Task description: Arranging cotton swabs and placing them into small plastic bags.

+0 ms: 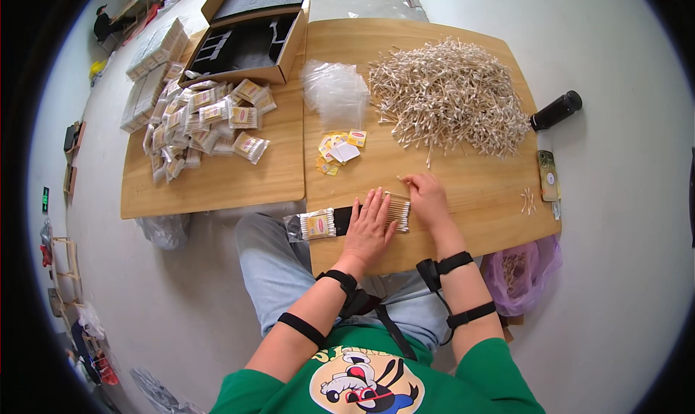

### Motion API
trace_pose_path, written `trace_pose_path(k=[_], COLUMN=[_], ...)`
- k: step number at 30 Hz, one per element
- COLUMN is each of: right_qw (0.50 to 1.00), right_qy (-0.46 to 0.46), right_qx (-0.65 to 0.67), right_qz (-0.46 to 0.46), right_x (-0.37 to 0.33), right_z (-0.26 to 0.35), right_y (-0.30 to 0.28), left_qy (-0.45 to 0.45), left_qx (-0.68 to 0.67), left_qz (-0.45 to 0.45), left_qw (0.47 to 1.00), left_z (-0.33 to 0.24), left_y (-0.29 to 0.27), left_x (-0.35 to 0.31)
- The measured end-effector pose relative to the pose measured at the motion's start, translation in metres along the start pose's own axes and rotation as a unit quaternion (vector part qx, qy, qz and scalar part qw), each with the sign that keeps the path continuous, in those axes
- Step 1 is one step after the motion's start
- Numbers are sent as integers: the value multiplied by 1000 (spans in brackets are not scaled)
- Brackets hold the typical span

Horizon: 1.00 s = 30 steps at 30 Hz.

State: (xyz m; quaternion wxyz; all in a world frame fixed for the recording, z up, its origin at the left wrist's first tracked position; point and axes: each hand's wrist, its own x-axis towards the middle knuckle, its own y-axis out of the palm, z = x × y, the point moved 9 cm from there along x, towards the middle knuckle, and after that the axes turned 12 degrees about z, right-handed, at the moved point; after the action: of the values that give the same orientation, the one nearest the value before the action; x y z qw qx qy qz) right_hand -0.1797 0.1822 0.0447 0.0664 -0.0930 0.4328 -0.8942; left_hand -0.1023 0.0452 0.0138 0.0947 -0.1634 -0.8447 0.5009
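Observation:
My left hand (pixel 368 228) lies flat with its fingers stretched out, resting on the left part of a row of cotton swabs (pixel 397 213) lined up side by side near the table's front edge. Just right of that row, my right hand (pixel 428 197) pinches a single cotton swab (pixel 400 179), whose white tip sticks out at the fingertips. Left of my left hand sits a small clear pack of swabs (pixel 317 224) with a yellow and white card inside. A black flat piece (pixel 342 220) shows between the pack and my left hand, partly covered.
Loose swabs form a big heap (pixel 452 95) at the far right. Clear plastic bags (pixel 336 94) and small yellow cards (pixel 339 150) lie left of it. Filled packs (pixel 206 121) pile up beside an open cardboard box (pixel 250 46). A black bottle (pixel 556 111) and a phone (pixel 548 175) edge the right side.

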Motion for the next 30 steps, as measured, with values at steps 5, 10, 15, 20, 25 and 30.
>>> trace_pose_path(k=[5,10,15,20,25,30], right_qw=[987,999,984,963,955,967], right_qy=[-4,35,32,55,46,28], right_qx=[100,-34,-156,-222,-248,-215], right_qz=[127,-1,78,144,155,138], right_x=[-3,-54,-86,-85,-79,-80], right_z=[1,-19,8,16,17,21], right_y=[27,-2,23,40,47,45], left_qy=[0,-5,-10,-15,-2,22], left_qx=[1,14,6,-9,16,32], left_qz=[-5,10,19,36,49,73], left_qw=[1000,1000,1000,999,999,997], left_z=[0,-2,6,2,-1,4], left_y=[1,0,7,6,7,4], left_x=[0,0,0,2,10,16])
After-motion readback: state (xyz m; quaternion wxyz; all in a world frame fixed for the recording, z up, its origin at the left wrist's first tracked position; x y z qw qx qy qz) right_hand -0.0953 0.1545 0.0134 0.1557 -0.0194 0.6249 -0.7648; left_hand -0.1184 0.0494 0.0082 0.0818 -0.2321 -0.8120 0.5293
